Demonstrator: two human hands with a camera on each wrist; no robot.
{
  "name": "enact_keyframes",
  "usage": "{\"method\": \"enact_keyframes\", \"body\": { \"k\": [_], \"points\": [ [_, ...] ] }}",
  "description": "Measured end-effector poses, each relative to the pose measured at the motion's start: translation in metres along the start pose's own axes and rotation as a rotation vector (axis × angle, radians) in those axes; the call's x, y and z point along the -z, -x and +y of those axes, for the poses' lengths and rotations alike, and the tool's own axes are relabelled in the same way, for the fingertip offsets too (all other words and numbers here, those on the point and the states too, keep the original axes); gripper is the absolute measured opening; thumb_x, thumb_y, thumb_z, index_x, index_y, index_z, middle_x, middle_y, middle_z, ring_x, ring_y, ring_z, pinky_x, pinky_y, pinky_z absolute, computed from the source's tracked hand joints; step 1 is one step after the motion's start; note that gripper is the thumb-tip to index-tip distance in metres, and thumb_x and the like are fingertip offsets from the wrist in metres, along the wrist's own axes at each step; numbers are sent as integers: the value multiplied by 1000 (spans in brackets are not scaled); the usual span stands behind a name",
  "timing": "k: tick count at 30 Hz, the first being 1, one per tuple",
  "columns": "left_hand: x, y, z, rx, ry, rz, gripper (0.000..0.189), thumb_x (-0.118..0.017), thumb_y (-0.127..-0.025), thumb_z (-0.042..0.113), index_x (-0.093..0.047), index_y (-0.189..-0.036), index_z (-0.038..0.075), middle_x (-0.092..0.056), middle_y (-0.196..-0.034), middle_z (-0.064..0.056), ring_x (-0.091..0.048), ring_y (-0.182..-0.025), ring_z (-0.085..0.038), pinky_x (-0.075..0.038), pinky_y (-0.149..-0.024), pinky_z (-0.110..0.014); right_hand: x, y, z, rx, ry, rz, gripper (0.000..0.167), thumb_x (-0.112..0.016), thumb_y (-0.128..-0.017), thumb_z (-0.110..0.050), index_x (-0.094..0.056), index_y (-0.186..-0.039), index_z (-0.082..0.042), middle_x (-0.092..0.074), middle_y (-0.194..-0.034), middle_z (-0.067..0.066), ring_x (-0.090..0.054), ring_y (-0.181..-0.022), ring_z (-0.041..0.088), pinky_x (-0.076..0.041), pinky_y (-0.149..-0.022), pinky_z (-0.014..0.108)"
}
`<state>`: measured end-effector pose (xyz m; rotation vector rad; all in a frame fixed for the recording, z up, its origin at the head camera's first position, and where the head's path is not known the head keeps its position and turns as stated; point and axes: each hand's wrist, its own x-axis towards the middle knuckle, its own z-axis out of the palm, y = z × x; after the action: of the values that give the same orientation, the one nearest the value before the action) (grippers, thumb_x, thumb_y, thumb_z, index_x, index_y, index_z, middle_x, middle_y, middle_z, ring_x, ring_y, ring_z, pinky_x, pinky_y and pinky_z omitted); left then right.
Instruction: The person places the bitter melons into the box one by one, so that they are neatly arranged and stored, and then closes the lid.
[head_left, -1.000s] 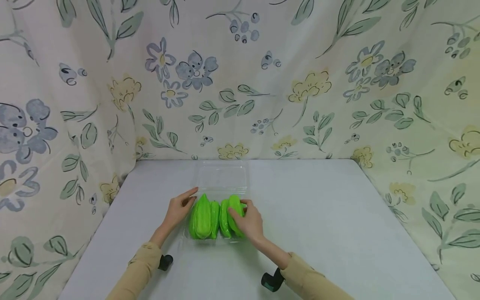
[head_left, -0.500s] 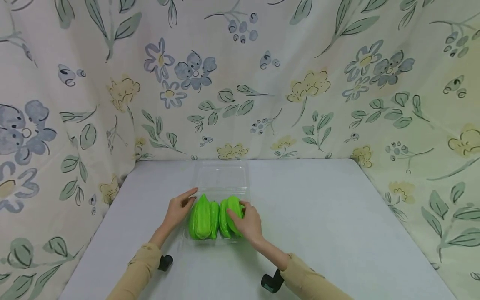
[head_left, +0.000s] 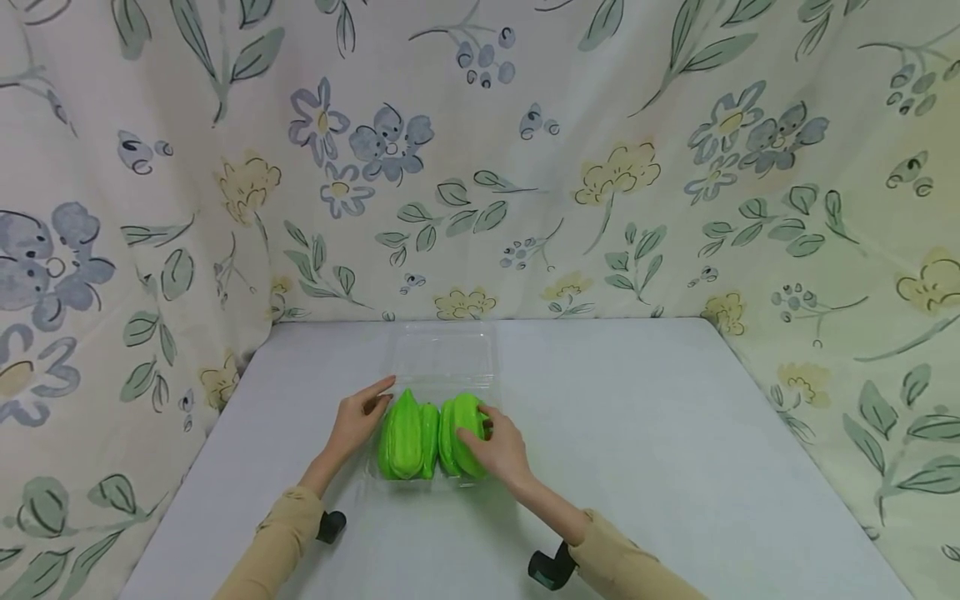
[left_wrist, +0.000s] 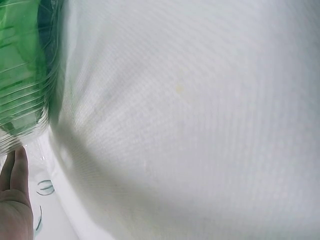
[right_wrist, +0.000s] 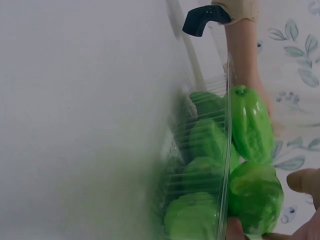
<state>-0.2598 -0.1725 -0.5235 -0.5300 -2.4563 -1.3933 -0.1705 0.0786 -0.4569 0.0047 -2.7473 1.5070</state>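
A clear plastic clamshell box [head_left: 372,468] with its lid [head_left: 444,353] laid back holds several glossy bright green, ridged vegetables. My left hand [head_left: 357,422] rests at the box's left side; in the left wrist view its straight fingers [left_wrist: 20,170] touch the ribbed wall. The right hand [head_left: 501,446] is over the rightmost vegetable [right_wrist: 255,197], which sits on others and rises above the rim. In the right wrist view one digit stands a little apart from this vegetable, while another fingertip [right_wrist: 235,228] lies between it and the wall. Another vegetable [right_wrist: 250,122] lies on top at the left.
The box stands on a white table [head_left: 637,433]. A cloth with flowers and leaves [head_left: 555,150] hangs behind the table and on both sides. Black wrist cameras show under the left sleeve [head_left: 288,521] and the right sleeve [head_left: 626,554].
The rightmost vegetable has sunk slightly into the box, and my right hand has shifted a little right and down with its grip loosened. The left hand has not moved.
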Motion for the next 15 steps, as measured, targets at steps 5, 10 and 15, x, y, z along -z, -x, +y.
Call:
{"method": "enact_keyframes", "body": {
  "k": [5,10,15],
  "points": [
    [0,0,1,-1,-5,-2,35,-56,-93,-2,-58,-127,-2,-58,-131,-19,-67,-102,-34,-56,-81,-26,1,3,0,-8,-20,-2,58,-67,-85,-26,-50,-131,5,-63,-108,23,-64,-92,30,-55,-70,35],
    [0,0,1,3,-2,-4,35,-56,-92,-3,-57,-127,-2,-58,-131,-19,-66,-103,-34,-56,-83,-35,1,3,1,3,-31,5,58,-67,-85,-26,-50,-131,5,-63,-107,23,-64,-92,31,-56,-70,35],
    [0,0,2,9,15,-3,35,-56,-92,-4,-58,-127,-2,-57,-131,-19,-66,-103,-35,-56,-84,-37,0,3,3,10,-23,5,58,-67,-84,-26,-51,-131,5,-63,-106,22,-64,-90,29,-55,-68,33]
  ]
}}
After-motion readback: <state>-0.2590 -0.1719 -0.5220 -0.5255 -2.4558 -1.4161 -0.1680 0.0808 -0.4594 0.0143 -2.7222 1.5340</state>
